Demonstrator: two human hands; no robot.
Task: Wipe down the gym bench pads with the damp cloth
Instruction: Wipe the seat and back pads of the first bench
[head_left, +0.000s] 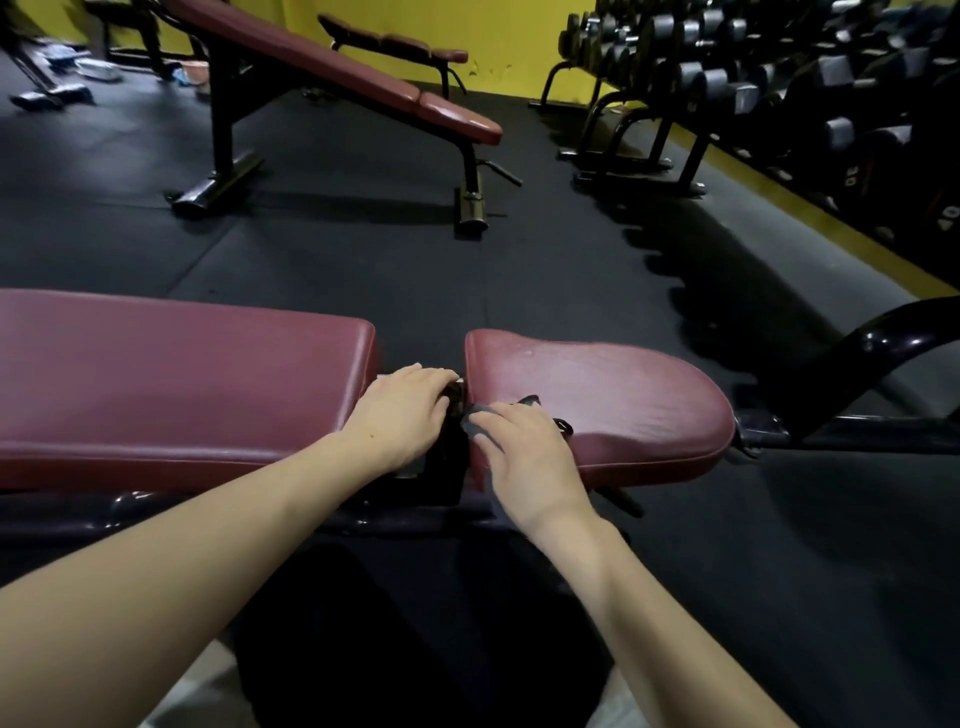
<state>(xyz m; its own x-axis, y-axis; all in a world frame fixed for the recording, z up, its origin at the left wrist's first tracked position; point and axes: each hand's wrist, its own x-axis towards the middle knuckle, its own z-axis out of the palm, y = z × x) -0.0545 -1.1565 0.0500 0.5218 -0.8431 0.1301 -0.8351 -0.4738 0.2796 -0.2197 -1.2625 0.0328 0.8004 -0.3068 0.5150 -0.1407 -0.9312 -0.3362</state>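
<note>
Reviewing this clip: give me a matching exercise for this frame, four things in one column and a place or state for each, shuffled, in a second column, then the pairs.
Things
1. left hand
2. right hand
3. dark cloth
4. dumbbell rack

Places or states
A. far right, along the yellow wall
B. under the right hand, at the near edge of the seat pad
C. at the gap between the long back pad and the seat pad
D. presses the cloth onto the seat pad

Pairs: 1-C, 2-D, 3-B, 4-A

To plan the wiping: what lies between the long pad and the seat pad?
In the head view, a gap with dark frame parts lies between the long pad and the seat pad; the left hand reaches into it.
</note>
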